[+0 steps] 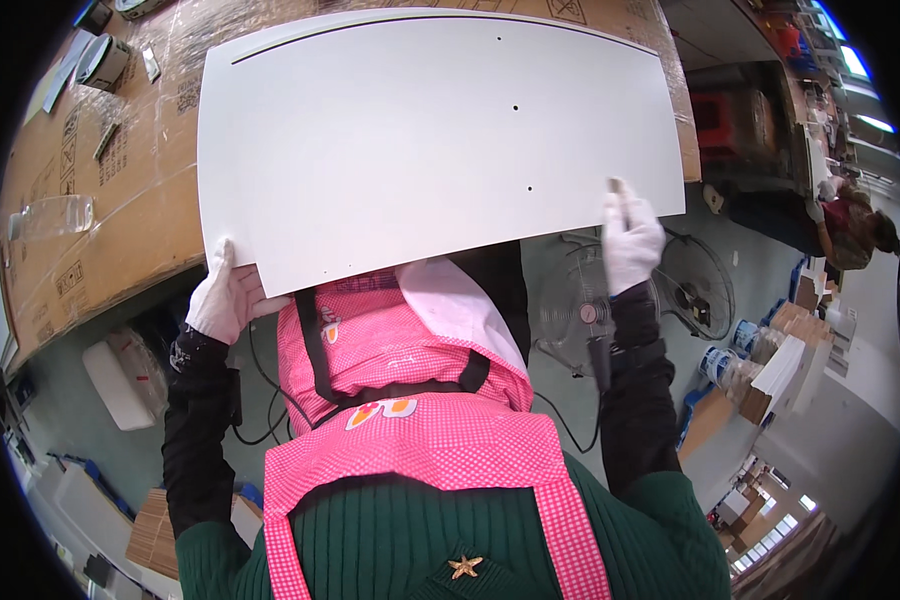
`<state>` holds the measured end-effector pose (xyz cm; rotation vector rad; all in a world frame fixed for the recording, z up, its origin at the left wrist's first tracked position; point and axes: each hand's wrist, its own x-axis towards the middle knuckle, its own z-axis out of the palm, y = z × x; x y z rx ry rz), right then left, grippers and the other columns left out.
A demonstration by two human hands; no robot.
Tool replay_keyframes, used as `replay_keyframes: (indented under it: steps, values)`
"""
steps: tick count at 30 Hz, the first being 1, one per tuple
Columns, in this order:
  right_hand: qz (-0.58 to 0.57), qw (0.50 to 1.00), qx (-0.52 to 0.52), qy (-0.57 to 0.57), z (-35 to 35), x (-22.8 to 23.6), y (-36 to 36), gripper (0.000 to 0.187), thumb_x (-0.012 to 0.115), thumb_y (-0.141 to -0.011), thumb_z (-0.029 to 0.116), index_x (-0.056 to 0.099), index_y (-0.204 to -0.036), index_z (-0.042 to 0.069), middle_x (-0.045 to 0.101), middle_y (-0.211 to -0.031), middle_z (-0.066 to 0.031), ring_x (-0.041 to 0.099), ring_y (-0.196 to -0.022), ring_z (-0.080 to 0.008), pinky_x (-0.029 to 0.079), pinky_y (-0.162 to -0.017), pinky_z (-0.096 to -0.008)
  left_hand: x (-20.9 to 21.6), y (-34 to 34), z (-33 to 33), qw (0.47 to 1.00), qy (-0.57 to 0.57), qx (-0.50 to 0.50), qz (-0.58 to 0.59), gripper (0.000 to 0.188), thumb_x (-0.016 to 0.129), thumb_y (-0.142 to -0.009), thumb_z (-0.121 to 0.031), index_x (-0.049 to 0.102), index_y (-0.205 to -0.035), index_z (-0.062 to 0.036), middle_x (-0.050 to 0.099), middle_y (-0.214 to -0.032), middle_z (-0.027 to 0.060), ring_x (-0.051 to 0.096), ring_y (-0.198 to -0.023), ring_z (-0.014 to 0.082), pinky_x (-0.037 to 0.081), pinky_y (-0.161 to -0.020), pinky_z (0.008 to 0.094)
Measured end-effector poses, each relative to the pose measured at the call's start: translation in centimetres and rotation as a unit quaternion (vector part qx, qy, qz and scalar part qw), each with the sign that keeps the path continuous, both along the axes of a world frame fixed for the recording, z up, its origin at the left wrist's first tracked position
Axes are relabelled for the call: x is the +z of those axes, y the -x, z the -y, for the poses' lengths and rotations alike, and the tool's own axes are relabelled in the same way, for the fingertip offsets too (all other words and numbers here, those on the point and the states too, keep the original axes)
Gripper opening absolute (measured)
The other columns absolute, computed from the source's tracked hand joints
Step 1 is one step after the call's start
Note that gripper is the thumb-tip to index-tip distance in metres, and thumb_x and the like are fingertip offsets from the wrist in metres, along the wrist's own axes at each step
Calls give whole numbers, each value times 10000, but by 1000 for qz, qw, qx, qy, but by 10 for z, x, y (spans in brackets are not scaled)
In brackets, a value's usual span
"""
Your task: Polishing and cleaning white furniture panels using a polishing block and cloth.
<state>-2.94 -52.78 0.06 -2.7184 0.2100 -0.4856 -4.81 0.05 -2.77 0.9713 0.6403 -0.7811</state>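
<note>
A large white panel [390, 150] lies across the cardboard-covered bench, its near edge jutting out over my apron. It has a dark groove along the far edge, several small holes on the right and a notch at the near left corner. My left hand [228, 295], in a white glove, grips the panel at that notch, thumb on top and fingers lower down by the edge. My right hand [632, 240], also gloved, is closed over the near right edge. A small brownish-grey piece [615, 186] sticks up from its fingers, blurred; its kind is unclear.
On the cardboard-covered bench [140, 190] at left lie a clear plastic bottle [52, 217] and an open tin [103, 62]. A floor fan [695, 285] stands beyond my right forearm. Another person [840, 225] is at far right, near stacked boards [775, 375].
</note>
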Motion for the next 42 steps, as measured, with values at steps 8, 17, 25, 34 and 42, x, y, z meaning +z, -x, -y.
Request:
replay_keyframes:
  steps: [8, 17, 25, 34, 42]
  values:
    - [-39, 976, -203, 76, 190, 1, -22, 295, 595, -952, 231, 709, -1162, 57, 733, -1075, -137, 704, -974, -252, 519, -874, -331, 9, -1, 11, 999, -25, 35, 10, 823, 350, -1003, -628, 354, -1432, 75, 528, -1362, 280, 574, -1227, 383, 514, -976, 545]
    - [31, 995, 36, 87, -31, -2, -6, 362, 706, -802, 152, 712, -1164, 136, 657, -848, -118, 650, -750, -290, 539, -682, -389, 20, -1, 38, 994, -103, -34, 7, 713, 395, -1005, -600, 433, -1397, -6, 636, -1216, 212, 685, -1006, 355, 597, -807, 470]
    - [-81, 894, 427, -104, -234, 5, -2, 104, 561, -822, 131, 613, -868, 53, 636, -777, -133, 670, -764, -305, 538, -635, -412, 3, 3, 23, 993, -87, -73, 14, 749, 403, -973, -660, 542, -1275, 11, 702, -989, 192, 690, -727, 282, 588, -609, 400]
    - [54, 961, 232, -143, -103, 23, -5, 327, 578, -760, 58, 725, -1044, 130, 714, -919, -77, 688, -836, -221, 552, -686, -329, 11, 0, 27, 995, -46, -82, -18, 788, 382, -956, -707, 546, -1233, 12, 654, -831, 190, 534, -502, 226, 401, -434, 298]
    - [-2, 969, -241, 48, 213, -8, -3, 271, 602, -919, 252, 742, -1075, 80, 724, -996, -170, 690, -924, -325, 533, -838, -382, 19, -7, 33, 990, -104, -94, -10, 822, 368, -949, -722, 561, -1235, 24, 657, -877, 180, 558, -553, 222, 447, -471, 311]
